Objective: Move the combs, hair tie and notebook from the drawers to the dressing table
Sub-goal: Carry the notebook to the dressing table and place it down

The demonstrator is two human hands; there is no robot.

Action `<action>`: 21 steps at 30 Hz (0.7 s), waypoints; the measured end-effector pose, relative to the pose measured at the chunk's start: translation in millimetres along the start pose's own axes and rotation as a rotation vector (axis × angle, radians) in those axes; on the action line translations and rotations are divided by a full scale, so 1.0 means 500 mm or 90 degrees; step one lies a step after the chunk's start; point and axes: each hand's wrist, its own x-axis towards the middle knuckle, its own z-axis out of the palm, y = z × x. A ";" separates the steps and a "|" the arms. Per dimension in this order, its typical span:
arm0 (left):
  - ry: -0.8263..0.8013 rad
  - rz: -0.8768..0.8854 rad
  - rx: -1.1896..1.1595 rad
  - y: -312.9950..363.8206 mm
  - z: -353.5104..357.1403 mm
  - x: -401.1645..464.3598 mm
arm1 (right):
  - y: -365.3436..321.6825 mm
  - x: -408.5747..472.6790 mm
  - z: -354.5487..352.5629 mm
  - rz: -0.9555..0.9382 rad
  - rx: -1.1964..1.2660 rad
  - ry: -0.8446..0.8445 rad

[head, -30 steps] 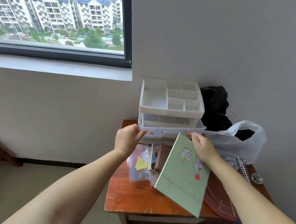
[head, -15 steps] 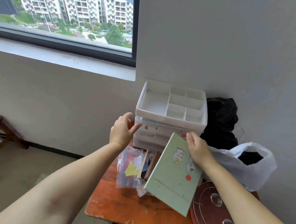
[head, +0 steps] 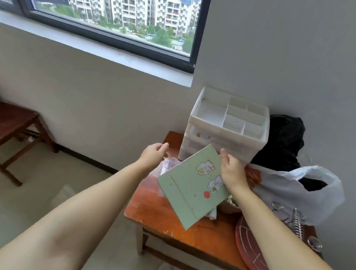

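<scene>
A pale green notebook [head: 191,187] with small cartoon stickers hangs tilted above the orange wooden table [head: 168,215], and my right hand [head: 232,170] grips its top right edge. My left hand [head: 153,156] floats left of the notebook, fingers loosely curled and holding nothing. Behind them stands the white plastic drawer unit [head: 224,135], its drawers pushed in and its divided top tray bare. A clear plastic bag [head: 168,165] lies partly hidden under the notebook. I see no combs or hair tie.
A white plastic bag [head: 293,190] and a black bag [head: 284,138] sit right of the drawers against the wall. A red round tray with a wire rack [head: 255,248] and metal springs [head: 298,221] fills the table's right front. A dark wooden stool [head: 10,126] stands left.
The upper drawer, open a second ago, is now shut. My left hand has come off the drawer front and drawn back. My right hand has swung the notebook flatter; my view has turned left.
</scene>
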 end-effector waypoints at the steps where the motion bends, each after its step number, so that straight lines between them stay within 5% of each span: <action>1: -0.034 -0.074 -0.118 -0.025 -0.030 -0.046 | -0.018 -0.013 0.024 0.011 0.022 0.000; 4: -0.109 -0.229 -0.461 -0.126 -0.141 -0.201 | -0.083 -0.077 0.128 0.071 0.079 -0.005; 8: -0.093 -0.195 -0.697 -0.248 -0.260 -0.429 | -0.170 -0.212 0.309 0.218 0.182 -0.081; 13: 0.233 -0.118 -0.677 -0.317 -0.383 -0.625 | -0.320 -0.449 0.499 0.214 0.263 -0.251; 21: 0.489 -0.137 -0.578 -0.474 -0.663 -0.957 | -0.592 -0.664 0.714 -0.265 0.064 -0.856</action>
